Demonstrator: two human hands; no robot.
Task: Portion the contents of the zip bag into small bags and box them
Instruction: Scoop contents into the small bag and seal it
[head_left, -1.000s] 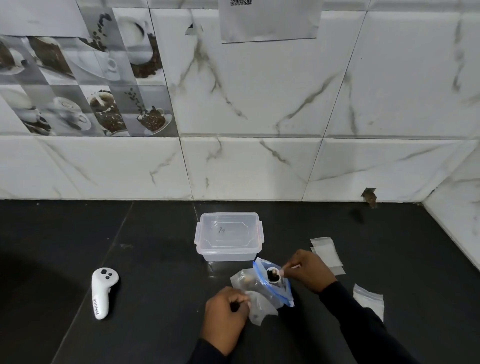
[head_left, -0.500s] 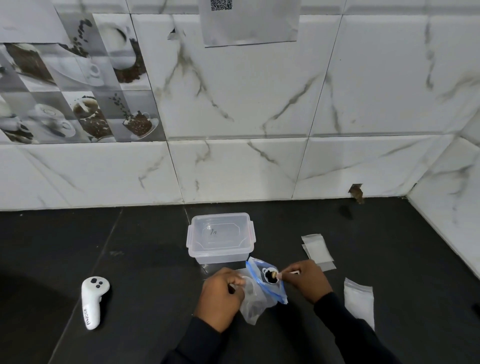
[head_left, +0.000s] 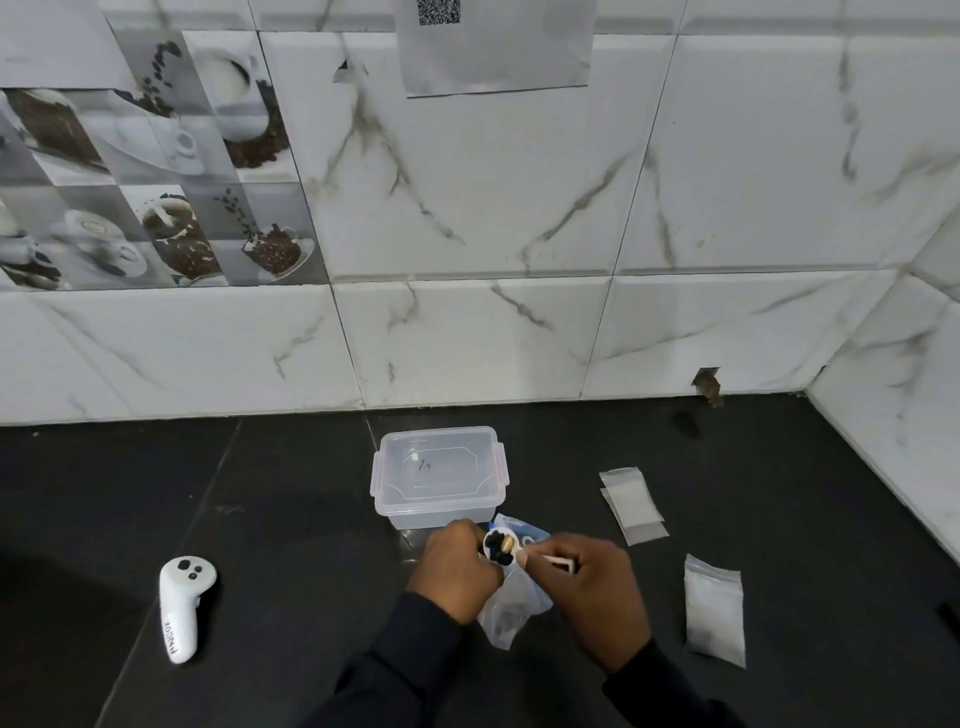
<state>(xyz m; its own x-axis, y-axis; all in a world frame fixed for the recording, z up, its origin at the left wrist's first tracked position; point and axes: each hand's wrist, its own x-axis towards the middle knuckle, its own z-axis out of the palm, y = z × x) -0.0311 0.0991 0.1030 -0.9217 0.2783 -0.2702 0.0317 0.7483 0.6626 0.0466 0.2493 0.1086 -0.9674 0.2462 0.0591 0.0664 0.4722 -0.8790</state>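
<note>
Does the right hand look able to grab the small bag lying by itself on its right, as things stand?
Likely not yet: the right hand pinches a loaded spoon. The small bag itself lies uncovered, nothing between.

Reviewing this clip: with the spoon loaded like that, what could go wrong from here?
1. The spoon, held by the right hand, is full of dark and tan pieces. A tilt could spill some onto the black counter, where dark ones may be hard to spot.
2. The left hand alone holds the limp clear bag, so its mouth might sag shut during filling.
</note>
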